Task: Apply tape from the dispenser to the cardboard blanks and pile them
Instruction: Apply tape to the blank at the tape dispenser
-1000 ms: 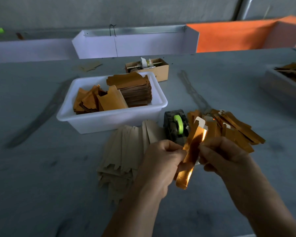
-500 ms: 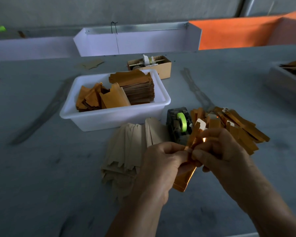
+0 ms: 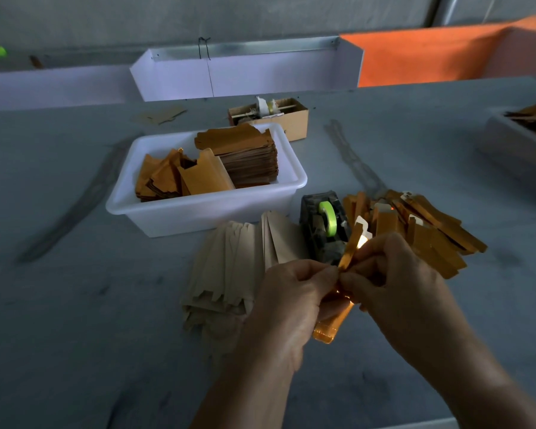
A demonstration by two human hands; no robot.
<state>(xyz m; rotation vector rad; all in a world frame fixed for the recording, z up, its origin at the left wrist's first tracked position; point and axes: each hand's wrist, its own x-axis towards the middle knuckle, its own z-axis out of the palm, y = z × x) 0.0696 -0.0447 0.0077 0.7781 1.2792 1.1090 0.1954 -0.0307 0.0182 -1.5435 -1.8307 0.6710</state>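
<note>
A narrow gold cardboard blank (image 3: 333, 325) stands nearly upright between my hands. My left hand (image 3: 291, 298) grips its middle from the left, and my right hand (image 3: 396, 283) pinches it from the right, fingertips meeting at the strip's edge. Just behind it sits the dark tape dispenser (image 3: 324, 227) with a green tape roll. A fanned pile of beige blanks (image 3: 229, 264) lies to the left of the dispenser. On the right of the dispenser spreads a heap of gold blanks (image 3: 427, 230).
A white tub (image 3: 205, 209) holding stacked gold blanks stands behind the beige pile. Farther back is a small cardboard box (image 3: 291, 119), a white bin and an orange bin. Another tray (image 3: 517, 140) sits at the right edge of the grey table.
My right hand has closed in on the blank and now pinches it beside my left fingers. The strip has stayed upright between both hands.
</note>
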